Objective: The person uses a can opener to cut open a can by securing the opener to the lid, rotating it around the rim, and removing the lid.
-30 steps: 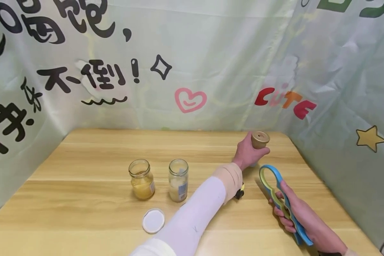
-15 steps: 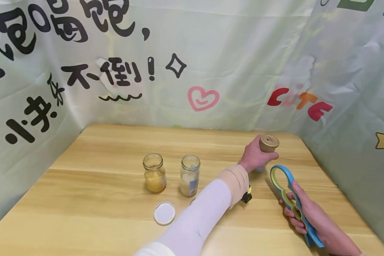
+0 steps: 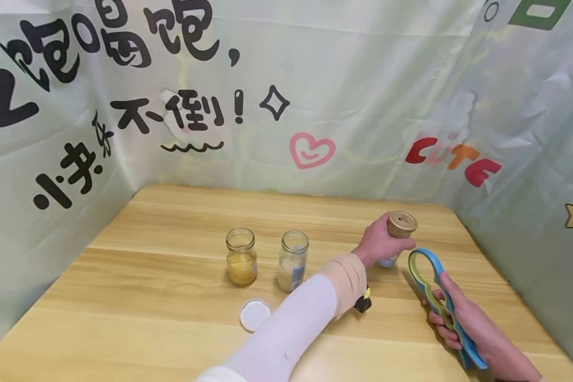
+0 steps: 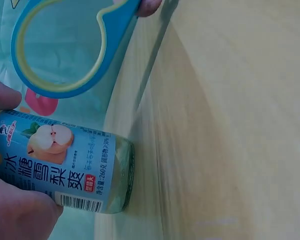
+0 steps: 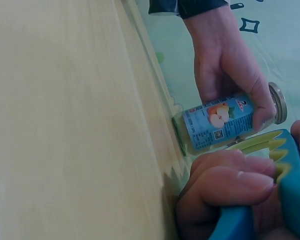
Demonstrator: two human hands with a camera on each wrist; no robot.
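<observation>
My left hand [image 3: 379,243] grips a glass jar with a gold lid [image 3: 403,225] at the back right of the table. A blue label [image 4: 80,150] with pictures of cut pears wraps the jar, which stands upright, its base right at the tabletop in the left wrist view. To the right and nearer me, my right hand [image 3: 470,313] holds a jar opener [image 3: 471,347], blue outside and yellow-green inside. Its rounded loop points towards the jar, apart from it. Ridged teeth show inside the opener in the right wrist view.
Two lidless glass jars stand left of my left arm: one with yellow contents [image 3: 242,268], one with pale contents [image 3: 292,268]. A white lid [image 3: 254,315] lies in front of them, close to my sleeve. Printed cloth walls [image 3: 363,106] enclose the table's back and sides.
The head view has turned a little to the left. My left hand has brought the gripped jar slightly leftward and nearer me; the opener stays in my right hand.
</observation>
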